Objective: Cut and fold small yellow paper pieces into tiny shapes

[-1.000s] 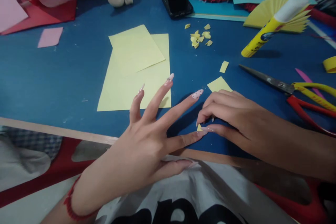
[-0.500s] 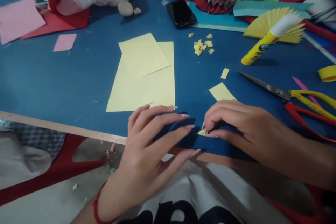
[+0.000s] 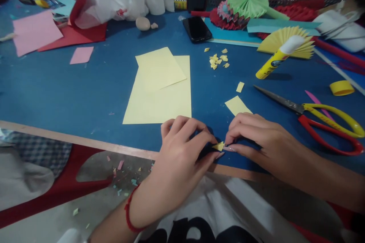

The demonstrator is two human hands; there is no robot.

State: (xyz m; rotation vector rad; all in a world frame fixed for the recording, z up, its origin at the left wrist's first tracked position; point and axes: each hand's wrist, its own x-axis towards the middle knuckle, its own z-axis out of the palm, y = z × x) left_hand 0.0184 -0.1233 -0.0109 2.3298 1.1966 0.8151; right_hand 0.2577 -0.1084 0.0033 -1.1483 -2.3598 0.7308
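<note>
the left hand [image 3: 178,153] has curled in, nearly closed at the scrap [image 3: 219,146], its hold unclear, while the right hand [image 3: 258,136] pinches it by the counter edge [image 3: 236,171], seemingly mid-fold, next needing a steady press.

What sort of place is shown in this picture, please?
Probably a paper-craft table, though I cannot tell whether it is in a home, school or workshop. The glue stick, the scissors and the pleated yellow paper fan on it suggest this.
</note>
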